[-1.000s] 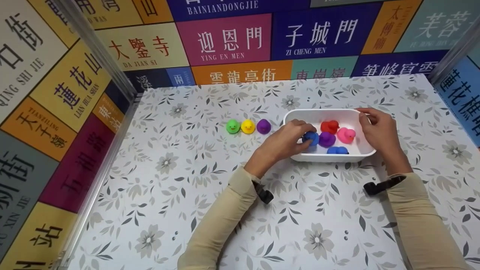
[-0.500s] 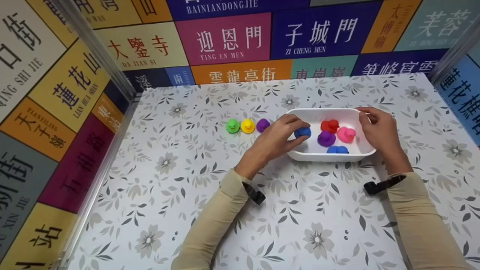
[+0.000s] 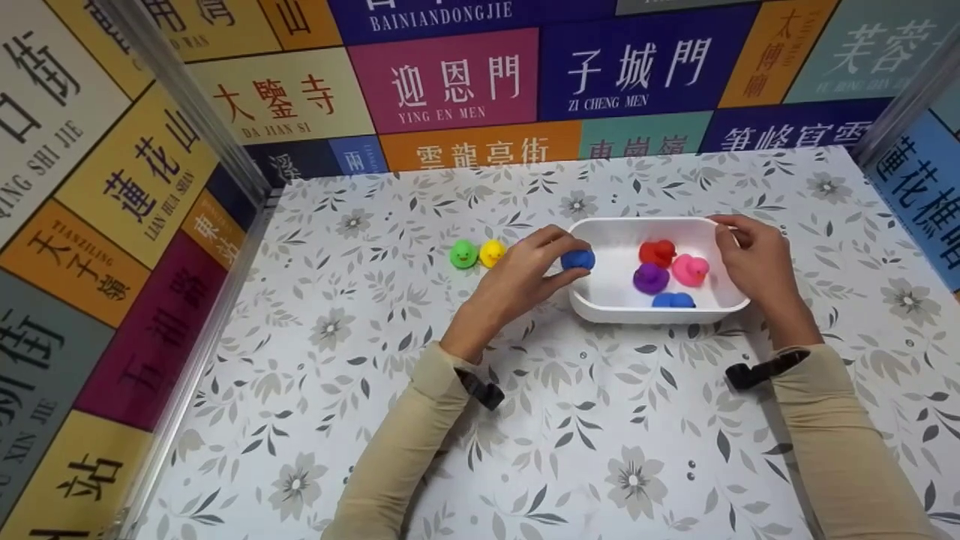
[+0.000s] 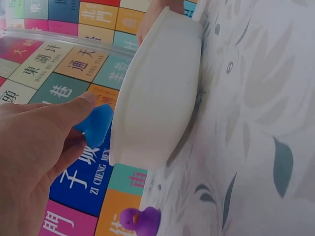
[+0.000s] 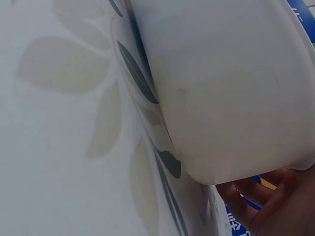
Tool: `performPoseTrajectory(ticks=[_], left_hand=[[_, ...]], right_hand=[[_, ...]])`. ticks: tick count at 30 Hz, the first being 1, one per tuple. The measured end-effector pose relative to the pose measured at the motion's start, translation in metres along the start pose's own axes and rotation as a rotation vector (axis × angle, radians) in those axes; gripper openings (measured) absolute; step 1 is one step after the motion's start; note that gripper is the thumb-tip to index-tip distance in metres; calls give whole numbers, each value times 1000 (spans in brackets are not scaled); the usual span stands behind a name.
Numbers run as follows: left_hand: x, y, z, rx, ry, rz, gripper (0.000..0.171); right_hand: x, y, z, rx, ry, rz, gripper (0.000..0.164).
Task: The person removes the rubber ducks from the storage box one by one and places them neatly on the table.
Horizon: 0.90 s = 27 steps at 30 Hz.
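Observation:
My left hand [image 3: 521, 274] pinches a blue rubber duck [image 3: 578, 260] at the left rim of a white plastic tub [image 3: 652, 316]. The left wrist view shows this duck between thumb and fingers, above the table and beside the tub's wall [image 4: 152, 93]. At the tub's right end, my right hand [image 3: 761, 259] grips the rim. Inside the tub lie a red duck [image 3: 656, 253], a pink duck [image 3: 690, 270], a purple duck [image 3: 651, 278] and another blue duck [image 3: 673, 300], partly hidden by the front wall.
Left of the tub, a green duck [image 3: 463, 254] and a yellow duck [image 3: 492, 253] stand side by side on the floral tabletop [image 3: 337, 420]. A second purple duck [image 4: 142, 221] shows in the left wrist view. Panels with printed characters [image 3: 450, 82] rise behind the table.
My left hand has lifted the blue duck and carried it left, from inside the tub to its left rim. It now covers the row's purple duck in the head view. My right hand stays put.

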State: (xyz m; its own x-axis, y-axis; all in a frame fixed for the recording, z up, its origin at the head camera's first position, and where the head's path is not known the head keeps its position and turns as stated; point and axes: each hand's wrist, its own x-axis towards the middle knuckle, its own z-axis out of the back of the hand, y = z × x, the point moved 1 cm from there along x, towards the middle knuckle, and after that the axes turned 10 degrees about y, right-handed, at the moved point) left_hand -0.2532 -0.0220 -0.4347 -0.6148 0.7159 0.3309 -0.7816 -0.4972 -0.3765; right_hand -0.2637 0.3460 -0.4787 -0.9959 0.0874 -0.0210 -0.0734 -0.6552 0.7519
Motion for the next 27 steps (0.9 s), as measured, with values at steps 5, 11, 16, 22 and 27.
performPoseTrajectory(ticks=[5,11,16,22,27], left_hand=[[-10,8,6,-4,-15,7,36],[-20,19,17,-34,-71,5,32],[-29,27,26,-34,-101,45,34],[-43,36,35,-47,-104,129,40],[-54,45,41,-23,-126,166,37]], right_hand=[[0,1,0,-3,9,-16,53],[0,2,0,1,8,-21,52],[-1,3,0,3,-2,-16,51],[0,1,1,8,-4,-6,51],[0,-1,1,6,-32,32,47]])
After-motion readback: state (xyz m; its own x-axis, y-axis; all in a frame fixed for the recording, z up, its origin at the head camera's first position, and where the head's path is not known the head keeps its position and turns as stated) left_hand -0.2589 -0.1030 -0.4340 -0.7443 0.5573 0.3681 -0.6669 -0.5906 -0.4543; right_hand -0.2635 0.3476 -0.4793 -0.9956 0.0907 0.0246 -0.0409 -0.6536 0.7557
